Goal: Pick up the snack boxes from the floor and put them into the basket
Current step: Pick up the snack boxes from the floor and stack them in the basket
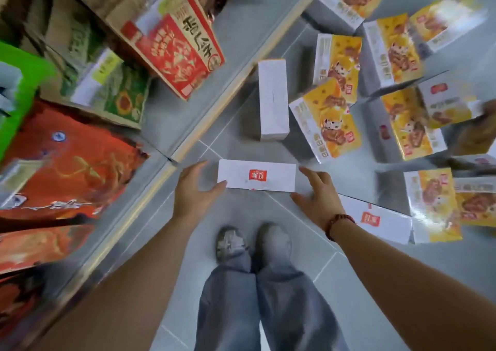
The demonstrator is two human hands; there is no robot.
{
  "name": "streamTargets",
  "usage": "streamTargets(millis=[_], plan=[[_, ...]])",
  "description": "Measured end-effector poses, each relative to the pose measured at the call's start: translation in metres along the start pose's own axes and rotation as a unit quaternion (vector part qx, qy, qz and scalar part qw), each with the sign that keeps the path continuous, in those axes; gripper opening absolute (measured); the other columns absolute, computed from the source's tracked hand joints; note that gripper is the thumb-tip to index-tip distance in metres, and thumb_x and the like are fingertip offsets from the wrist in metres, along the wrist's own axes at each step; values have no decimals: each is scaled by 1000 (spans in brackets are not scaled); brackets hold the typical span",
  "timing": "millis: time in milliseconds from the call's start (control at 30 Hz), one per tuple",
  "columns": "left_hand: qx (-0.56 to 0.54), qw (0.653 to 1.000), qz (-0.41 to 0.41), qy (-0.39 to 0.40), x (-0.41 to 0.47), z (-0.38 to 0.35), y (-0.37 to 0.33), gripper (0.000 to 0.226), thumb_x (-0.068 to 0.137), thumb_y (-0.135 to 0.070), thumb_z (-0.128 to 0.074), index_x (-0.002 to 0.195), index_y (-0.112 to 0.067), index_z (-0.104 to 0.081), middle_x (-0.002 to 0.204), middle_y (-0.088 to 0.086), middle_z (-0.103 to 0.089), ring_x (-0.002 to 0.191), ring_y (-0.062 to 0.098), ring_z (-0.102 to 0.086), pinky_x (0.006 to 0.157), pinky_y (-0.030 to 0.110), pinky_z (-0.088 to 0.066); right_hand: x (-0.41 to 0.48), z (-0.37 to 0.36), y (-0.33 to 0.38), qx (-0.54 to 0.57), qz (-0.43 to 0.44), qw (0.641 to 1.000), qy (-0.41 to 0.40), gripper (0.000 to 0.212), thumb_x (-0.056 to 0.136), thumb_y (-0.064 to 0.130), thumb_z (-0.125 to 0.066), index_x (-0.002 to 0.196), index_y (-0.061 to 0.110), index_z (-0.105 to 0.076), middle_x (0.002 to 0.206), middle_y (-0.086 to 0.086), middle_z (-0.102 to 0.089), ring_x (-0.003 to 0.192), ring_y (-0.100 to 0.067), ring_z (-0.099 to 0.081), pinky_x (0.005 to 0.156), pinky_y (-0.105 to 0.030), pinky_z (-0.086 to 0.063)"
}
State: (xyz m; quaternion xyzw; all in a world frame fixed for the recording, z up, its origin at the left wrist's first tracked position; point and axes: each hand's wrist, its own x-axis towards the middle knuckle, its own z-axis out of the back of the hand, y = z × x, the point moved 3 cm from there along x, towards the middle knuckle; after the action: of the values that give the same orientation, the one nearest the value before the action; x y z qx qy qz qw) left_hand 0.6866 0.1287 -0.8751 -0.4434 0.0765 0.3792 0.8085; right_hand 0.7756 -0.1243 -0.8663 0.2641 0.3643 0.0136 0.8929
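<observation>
Head cam: white snack box (257, 176) down at the floor (349, 283) ahead of the shoes (230, 239), left hand (193, 189) and right hand (316, 197) pressing its two ends, fingers spread and mostly straight

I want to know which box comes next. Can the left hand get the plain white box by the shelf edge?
Probably yes. Only bare floor lies between the left hand and the plain white box, though that hand is now at the logo box.
</observation>
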Motion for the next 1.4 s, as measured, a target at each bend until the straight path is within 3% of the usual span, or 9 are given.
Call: streamTargets(millis=[67,200,433,533,700,900,1133,1267,1400], plan=[[14,1000,2,18,19,-27,24,62,70,-22,-81,126,-20,-54,129,1,-51,117,13,-49,95,19,-36,28,-25,-15,-10,1,1000,8,64,88,30,-63,144,27,-33,144,-5,-31,130,-23,-39,107,-32,-32],[25,998,-18,48,43,-76,63,70,70,-18,-81,133,-17,-49,137,6,-44,119,6,-41,88,-4,-22,75,-72,-41,11,-7,1000,17,69,87,32,-64,146,28,-29,154,-8,-16,137,-28,-32,114,-37,-28],[37,998,-14,45,65,-122,101,86,72,-21,-80,144,-25,-32,155,9,-16,142,16,-16,100,9,-17,107,-119,-67,55,-1,998,2,78,85,33,-67,146,40,-19,156,-9,-8,139,-27,-29,113,-33,-25],[34,999,3,41,71,-124,107,90,73,-19,-79,146,-26,-28,147,8,-33,136,19,-28,97,15,-26,108,-124,-68,72,-4,997,-17,79,83,29,-69,145,40,-21,153,-8,-16,135,-25,-35,111,-30,-28],[27,999,33,26,79,-117,88,83,71,-21,-81,142,-22,-38,134,9,-48,125,19,-43,86,10,-28,113,-114,-57,85,-30,996,-17,77,83,30,-70,145,38,-26,143,-8,-30,128,-25,-41,110,-33,-31],[75,995,36,50,68,-75,52,89,64,-39,-83,141,-27,-40,129,14,-46,124,27,-43,103,34,-39,98,-64,-13,30,-16,999,13,78,79,43,-71,144,39,-29,137,-8,-37,122,-26,-45,107,-37,-36],[96,994,15,50,60,16,-54,84,67,-46,-78,141,-33,-38,128,14,-46,122,31,-43,100,39,-42,62,34,77,-29,24,999,7,82,71,59,-69,142,43,-31,136,-6,-46,119,-30,-49,99,-43,-46],[64,998,-13,11,40,85,-118,84,66,-46,-80,139,-33,-41,133,10,-49,125,27,-44,101,40,-43,17,94,144,-22,67,997,-34,77,74,54,-70,141,40,-34,138,-6,-46,121,-30,-49,91,-32,-44],[49,997,-61,-24,-3,159,-183,79,65,-45,-80,136,-27,-48,138,6,-51,126,24,-46,101,38,-42,-47,151,208,-33,111,991,-64,74,75,52,-70,140,36,-40,141,-8,-47,124,-29,-48,100,-39,-44]])
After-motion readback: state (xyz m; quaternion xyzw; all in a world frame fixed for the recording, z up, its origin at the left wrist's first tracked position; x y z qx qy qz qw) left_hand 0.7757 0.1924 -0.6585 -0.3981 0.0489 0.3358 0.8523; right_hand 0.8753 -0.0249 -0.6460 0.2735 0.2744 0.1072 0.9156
